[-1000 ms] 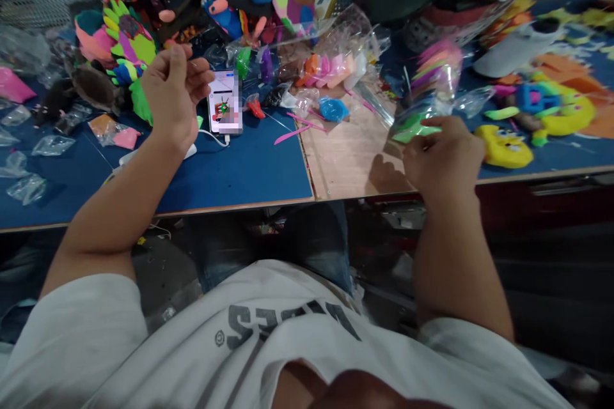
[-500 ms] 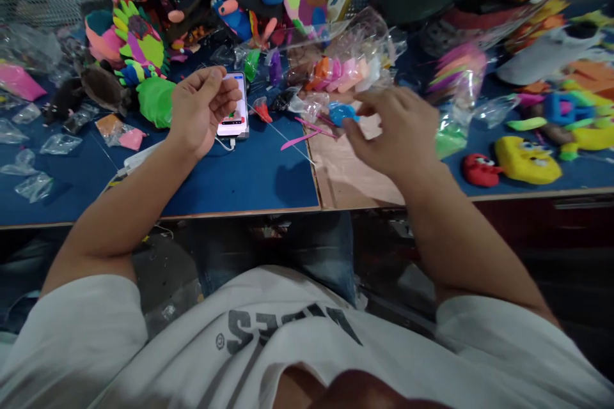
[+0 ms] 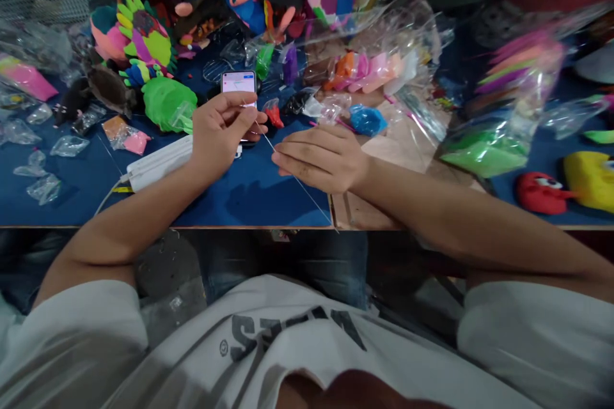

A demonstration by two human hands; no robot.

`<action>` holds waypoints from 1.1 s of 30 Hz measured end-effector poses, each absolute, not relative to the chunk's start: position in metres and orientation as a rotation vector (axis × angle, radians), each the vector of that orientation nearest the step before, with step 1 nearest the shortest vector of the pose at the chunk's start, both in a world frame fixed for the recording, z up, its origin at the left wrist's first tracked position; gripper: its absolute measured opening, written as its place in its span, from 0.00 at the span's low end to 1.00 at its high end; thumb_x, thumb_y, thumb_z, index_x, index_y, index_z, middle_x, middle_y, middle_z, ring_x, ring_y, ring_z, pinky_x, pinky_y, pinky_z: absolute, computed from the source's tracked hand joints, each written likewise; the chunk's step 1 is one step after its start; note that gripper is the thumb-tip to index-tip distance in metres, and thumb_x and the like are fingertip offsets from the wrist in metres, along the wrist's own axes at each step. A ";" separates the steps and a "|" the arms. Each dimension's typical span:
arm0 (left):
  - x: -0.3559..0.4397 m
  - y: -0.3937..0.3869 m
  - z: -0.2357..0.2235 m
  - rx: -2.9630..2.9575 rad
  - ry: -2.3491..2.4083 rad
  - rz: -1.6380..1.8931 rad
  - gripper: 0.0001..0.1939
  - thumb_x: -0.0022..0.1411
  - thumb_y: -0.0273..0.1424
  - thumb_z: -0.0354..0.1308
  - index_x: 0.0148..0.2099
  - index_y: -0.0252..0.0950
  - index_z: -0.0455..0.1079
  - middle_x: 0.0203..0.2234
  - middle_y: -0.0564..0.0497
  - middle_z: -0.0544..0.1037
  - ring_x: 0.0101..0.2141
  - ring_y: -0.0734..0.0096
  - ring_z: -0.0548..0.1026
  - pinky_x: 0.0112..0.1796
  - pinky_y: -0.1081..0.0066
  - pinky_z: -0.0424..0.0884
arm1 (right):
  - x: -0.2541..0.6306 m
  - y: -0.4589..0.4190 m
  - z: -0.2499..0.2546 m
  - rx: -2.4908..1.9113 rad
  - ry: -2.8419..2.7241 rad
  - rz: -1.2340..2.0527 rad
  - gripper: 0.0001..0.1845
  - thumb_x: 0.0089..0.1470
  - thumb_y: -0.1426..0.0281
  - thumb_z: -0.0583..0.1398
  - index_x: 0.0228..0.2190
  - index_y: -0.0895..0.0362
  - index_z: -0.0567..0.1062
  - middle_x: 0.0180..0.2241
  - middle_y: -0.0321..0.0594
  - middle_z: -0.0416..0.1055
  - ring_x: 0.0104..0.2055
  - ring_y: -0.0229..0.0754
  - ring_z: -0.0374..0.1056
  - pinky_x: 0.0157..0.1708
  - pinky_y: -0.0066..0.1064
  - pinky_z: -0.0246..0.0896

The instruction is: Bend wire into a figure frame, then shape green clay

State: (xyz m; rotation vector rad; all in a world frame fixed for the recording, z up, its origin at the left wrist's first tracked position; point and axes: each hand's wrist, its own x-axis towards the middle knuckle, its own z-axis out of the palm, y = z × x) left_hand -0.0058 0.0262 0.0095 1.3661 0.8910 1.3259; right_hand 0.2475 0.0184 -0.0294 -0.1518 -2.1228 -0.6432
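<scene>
Thin wire slants over the table toward its front edge, starting from your left hand, which pinches it between thumb and fingers, partly covering the phone. Next along, your right hand has swung in from over by the green clay bag to just beside the wire, fingers together and slightly curled, thumb hidden, can't tell if it grips anything. Both hands now meet at the wire, so work likely centres there, not on the bag.

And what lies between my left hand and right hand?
In the head view, a thin pale strand runs from the left hand past the right hand.
</scene>
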 end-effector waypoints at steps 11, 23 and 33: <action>-0.016 0.025 0.001 1.935 0.644 1.485 0.28 0.75 0.41 0.79 0.72 0.51 0.80 0.51 0.52 0.93 0.42 0.67 0.91 0.40 0.66 0.88 | 0.239 0.014 -0.045 -0.170 -2.119 -0.271 0.24 0.80 0.67 0.70 0.71 0.52 0.78 0.59 0.47 0.88 0.62 0.52 0.86 0.56 0.48 0.92; -0.021 0.038 -0.026 2.057 0.692 1.273 0.51 0.67 0.46 0.82 0.85 0.52 0.64 0.55 0.46 0.91 0.44 0.61 0.92 0.43 0.63 0.89 | 0.237 0.017 -0.051 -0.183 -2.092 -0.048 0.27 0.81 0.65 0.68 0.74 0.54 0.76 0.57 0.48 0.89 0.61 0.52 0.87 0.58 0.50 0.91; -0.015 0.025 -0.011 2.304 0.529 1.281 0.44 0.81 0.34 0.65 0.90 0.57 0.54 0.65 0.47 0.89 0.50 0.61 0.94 0.47 0.65 0.89 | 0.238 0.004 -0.039 -0.472 -1.950 0.336 0.08 0.79 0.61 0.72 0.50 0.50 0.91 0.49 0.41 0.92 0.48 0.42 0.91 0.49 0.33 0.89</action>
